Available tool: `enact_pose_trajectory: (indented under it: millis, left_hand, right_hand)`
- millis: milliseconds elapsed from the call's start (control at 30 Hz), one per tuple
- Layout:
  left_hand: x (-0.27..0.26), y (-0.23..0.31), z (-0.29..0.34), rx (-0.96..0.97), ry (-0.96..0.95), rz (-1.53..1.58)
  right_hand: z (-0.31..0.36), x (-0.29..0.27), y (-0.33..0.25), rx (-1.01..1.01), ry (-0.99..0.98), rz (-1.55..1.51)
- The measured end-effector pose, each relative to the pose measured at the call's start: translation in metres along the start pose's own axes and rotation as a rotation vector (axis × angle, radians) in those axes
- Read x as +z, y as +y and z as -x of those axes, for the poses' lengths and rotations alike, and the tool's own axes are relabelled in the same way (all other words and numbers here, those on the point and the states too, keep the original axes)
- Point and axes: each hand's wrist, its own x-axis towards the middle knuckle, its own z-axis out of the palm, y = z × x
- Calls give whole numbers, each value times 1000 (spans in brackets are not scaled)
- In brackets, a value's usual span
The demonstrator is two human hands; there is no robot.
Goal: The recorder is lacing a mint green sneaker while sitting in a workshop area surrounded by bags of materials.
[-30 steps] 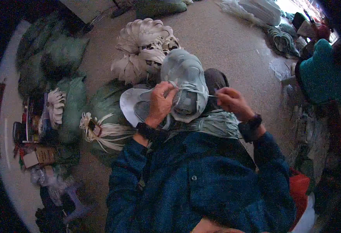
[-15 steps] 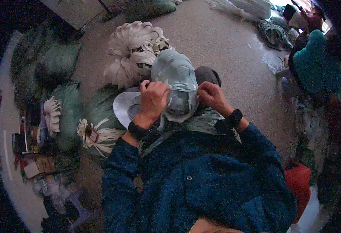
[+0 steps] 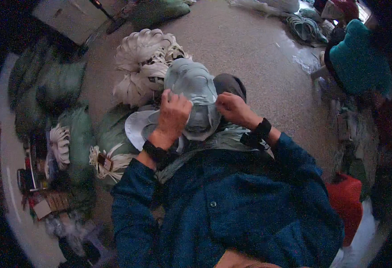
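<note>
A pale grey-green stack of nested caps [image 3: 189,80] rests on my lap, its rounded crowns pointing away from me. The nearest cap [image 3: 200,120] has its opening and a strap-like band toward my hands. My left hand [image 3: 174,115] grips this cap's left edge with curled fingers. On the opposite edge my right hand [image 3: 235,109] pinches the rim between thumb and fingers; exactly what lies in that pinch is partly hidden. Beside my left wrist lies a white cap [image 3: 135,128] with a broad brim.
Beyond the stack, a cream pile of nested caps [image 3: 140,53] sits on the floor. Green sacks [image 3: 75,138] and a strap bundle [image 3: 104,163] stand to the left. A red stool-like object [image 3: 345,205] is at the right. A person in a teal top [image 3: 359,58] sits far right.
The whole view has shifted slightly, so the stack appears further left. Both hands stay at the cap's edges, the right one now a little closer in against the rim.
</note>
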Motion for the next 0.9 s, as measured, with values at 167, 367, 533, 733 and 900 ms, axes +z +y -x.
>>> enact_pose_trajectory:
  millis: [167, 367, 533, 733, 900]
  left_hand:
    - [-13, 3, 2, -347, -150, 365]
    - [-5, 70, 2, -578, -128, 964]
    - [15, 74, 1, -736, -106, 992]
    - [10, 68, 14, -531, -72, 935]
    - [-1, 66, 14, -593, -129, 1039]
  right_hand:
    - [-6, 3, 3, -48, 9, 158]
    - [-8, -1, 17, -109, -107, 362]
    - [-30, -2, -19, -52, -356, 671]
    - [-29, -5, -36, -112, -359, 575]
    - [-8, 12, -27, -108, -197, 455]
